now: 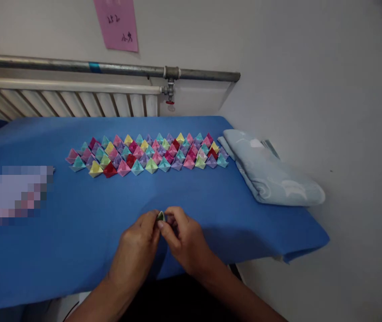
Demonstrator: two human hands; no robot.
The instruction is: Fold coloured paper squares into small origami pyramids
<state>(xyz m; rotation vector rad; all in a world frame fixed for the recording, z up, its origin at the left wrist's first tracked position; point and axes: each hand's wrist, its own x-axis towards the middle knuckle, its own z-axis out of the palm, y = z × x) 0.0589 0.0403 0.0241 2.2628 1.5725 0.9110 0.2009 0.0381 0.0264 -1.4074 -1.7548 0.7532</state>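
Note:
Between both hands is a small pale green folded paper piece (161, 217), its pointed tip showing above the fingers and most of it hidden by them. My left hand (140, 239) is closed on its left side. From the right, my right hand (184, 237) pinches the same piece with thumb and fingers. Both hands are near the front edge of the blue-covered table (86, 241). Beyond them, rows of folded paper boats (151, 165) in pink, yellow, teal, purple, red and green stand close together.
A folded light blue cloth (271, 172) lies at the table's right end, by the wall. At the left is a blurred-out pinkish-purple item (13, 192). Behind the table run a white radiator (93, 103) and a metal pipe (130, 69), below a pink paper note (117, 27).

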